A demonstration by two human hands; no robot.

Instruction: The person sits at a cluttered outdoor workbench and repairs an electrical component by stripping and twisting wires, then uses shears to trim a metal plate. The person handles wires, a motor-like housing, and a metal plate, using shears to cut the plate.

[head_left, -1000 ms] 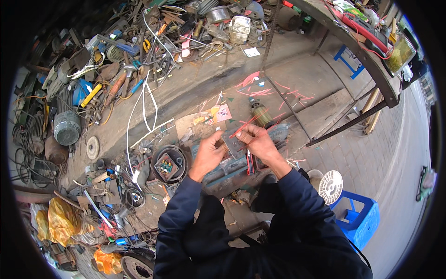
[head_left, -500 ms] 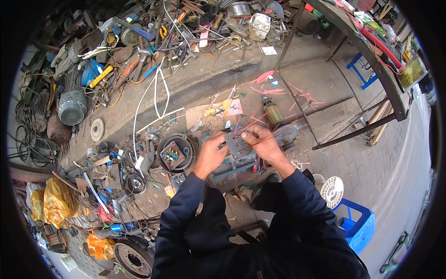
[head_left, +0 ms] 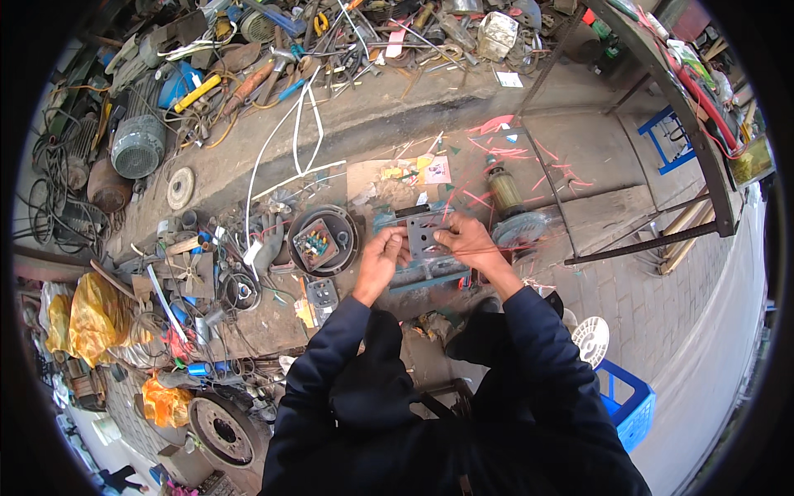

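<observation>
A flat grey plate with several round holes (head_left: 423, 234) is held up between my hands, above a teal metal motor housing (head_left: 413, 279). My right hand (head_left: 473, 245) grips the plate's right edge, thumb on top and fingers underneath. Closed in a pinch, my left hand (head_left: 380, 260) is against the left edge of the plate; what its fingertips hold is too small to make out. Thin red wires (head_left: 451, 205) show near the plate and my right hand. Beyond that hand lies a motor rotor (head_left: 504, 193) beside a grey disc (head_left: 521, 229).
Left of my hands sits a round metal housing (head_left: 354, 244) with a square dish of small parts (head_left: 315, 245). Flattened cardboard (head_left: 361, 175) and red wire scraps (head_left: 496, 124) lie ahead. A metal frame (head_left: 718, 198) stands right, near a blue plastic crate (head_left: 635, 413). Tools and motors (head_left: 139, 149) crowd the left.
The view has shifted and turned slightly. The plate has tilted, its holed face showing more plainly. Both hands stay at its edges, and the red wires across my right hand show less.
</observation>
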